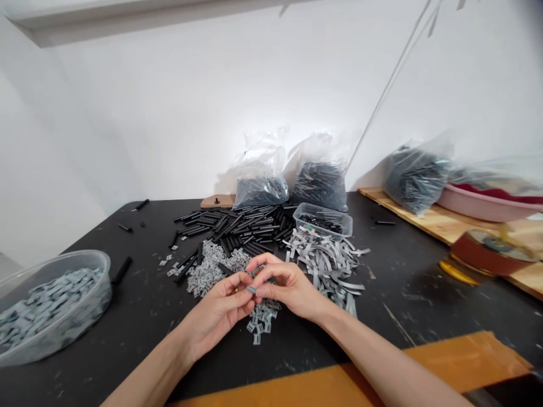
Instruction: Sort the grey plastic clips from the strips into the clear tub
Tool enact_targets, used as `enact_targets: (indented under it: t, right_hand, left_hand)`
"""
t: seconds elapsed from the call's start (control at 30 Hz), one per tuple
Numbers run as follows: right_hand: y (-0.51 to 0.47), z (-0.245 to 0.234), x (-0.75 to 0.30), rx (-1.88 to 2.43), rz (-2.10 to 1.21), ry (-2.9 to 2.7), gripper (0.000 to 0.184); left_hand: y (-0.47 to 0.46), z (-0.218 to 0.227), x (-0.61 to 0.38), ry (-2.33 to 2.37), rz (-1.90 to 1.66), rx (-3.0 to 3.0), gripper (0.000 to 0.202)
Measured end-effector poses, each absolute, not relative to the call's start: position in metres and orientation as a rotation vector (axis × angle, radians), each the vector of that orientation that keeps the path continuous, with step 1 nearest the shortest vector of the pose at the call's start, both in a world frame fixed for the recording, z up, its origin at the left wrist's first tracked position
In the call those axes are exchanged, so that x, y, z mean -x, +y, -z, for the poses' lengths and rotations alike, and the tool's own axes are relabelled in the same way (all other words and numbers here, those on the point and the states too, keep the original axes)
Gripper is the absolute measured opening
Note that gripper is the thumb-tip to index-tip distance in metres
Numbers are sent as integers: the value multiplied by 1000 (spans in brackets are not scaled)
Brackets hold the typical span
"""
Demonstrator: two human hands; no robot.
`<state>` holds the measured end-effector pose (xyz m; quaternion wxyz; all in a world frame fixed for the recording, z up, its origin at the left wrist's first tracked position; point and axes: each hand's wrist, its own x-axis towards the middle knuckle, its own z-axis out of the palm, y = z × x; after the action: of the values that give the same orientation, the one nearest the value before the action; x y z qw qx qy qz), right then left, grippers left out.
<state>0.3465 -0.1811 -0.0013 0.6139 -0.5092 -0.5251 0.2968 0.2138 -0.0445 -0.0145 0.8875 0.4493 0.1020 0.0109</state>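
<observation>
Pinching a small grey plastic clip (251, 289) in the curled fingers of the right hand (291, 288); left hand (216, 305) closed, gripping a thin dark gold-tipped piece (236, 288) just beside it. Loose grey clips (263, 319) lie directly below on a scuffed black tabletop (382, 282). Heap of black plastic rods (250, 229) beyond; clear plastic tub (91, 257) of grey clips at left.
</observation>
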Motion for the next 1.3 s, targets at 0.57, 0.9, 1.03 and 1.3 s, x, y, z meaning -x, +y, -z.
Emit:
enact_targets:
  t: [0.57,0.9,1.03,1.3]
  right_hand:
    - [-174,11,-345,1276,-740,-899,21]
    - [-175,14,-346,1273,-736,-904,21]
    - [-174,13,-344,1276,-736,-907,20]
    - [-175,9,-345,1232,-774,-837,24]
  left_hand:
    - [-46,8,-215,365,-430,-1441,18]
    - [-48,9,-217,386,-465,-1605,14]
    - [-50,11,-217,394,-493,-1633,11]
    - [-48,13,-215,339,-488,-1674,14]
